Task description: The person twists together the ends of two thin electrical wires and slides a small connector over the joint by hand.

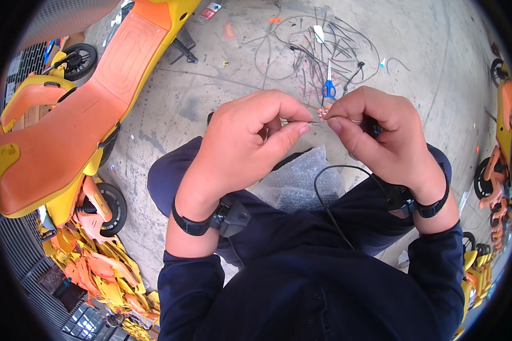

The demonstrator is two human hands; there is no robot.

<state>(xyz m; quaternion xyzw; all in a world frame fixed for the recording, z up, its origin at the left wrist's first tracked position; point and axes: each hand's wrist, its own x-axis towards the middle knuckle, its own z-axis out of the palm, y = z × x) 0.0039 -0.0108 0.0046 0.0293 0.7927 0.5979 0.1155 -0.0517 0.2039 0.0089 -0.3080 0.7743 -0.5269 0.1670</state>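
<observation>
My left hand (pixel 250 139) and my right hand (pixel 384 128) are raised in front of me, their fingertips almost meeting. Each pinches thumb against forefinger on a thin wire (pixel 317 121), which spans the small gap between them. Something dark with a bit of blue shows inside the curled fingers of my right hand, too covered to name. Just beyond the fingertips lie small red and white bits (pixel 322 112) on the floor. Farther off are scissors (pixel 329 88) with blue handles, blades pointing away, beside a tangle of dark cables (pixel 307 54).
Bubble wrap (pixel 301 179) lies between my legs. A black cable (pixel 318 184) loops from my right wrist over my lap. An orange and yellow scooter body (pixel 68 133) stands at left, above a heap of yellow and orange panels (pixel 105 273). More scooters (pixel 503 122) line the right edge.
</observation>
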